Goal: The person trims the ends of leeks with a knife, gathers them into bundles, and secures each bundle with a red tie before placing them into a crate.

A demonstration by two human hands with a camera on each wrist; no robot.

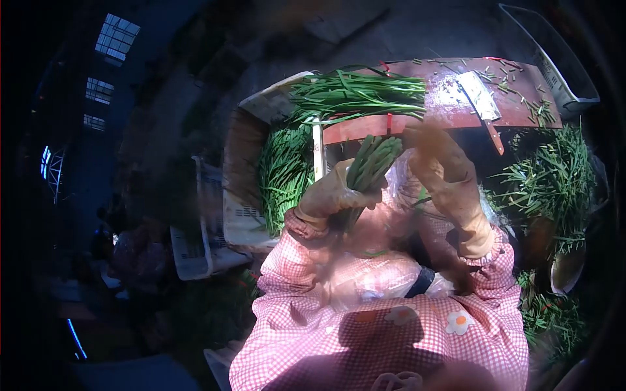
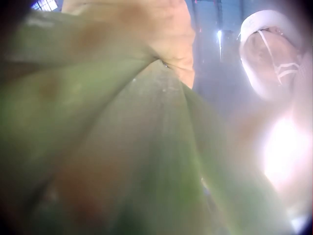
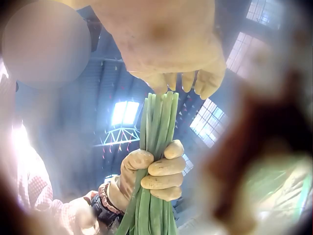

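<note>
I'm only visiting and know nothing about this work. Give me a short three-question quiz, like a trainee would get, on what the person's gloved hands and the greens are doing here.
1. True or false: the tan-gloved left hand grips a bundle of long green stalks.
2. Where does the broad steel cleaver lie? A, on the reddish-brown cutting board; B, on the floor; C, on the person's lap.
3. Fill the gap: the tan-gloved right hand touches the held bundle at its ___ end.
Key: 1 true; 2 A; 3 upper.
</note>
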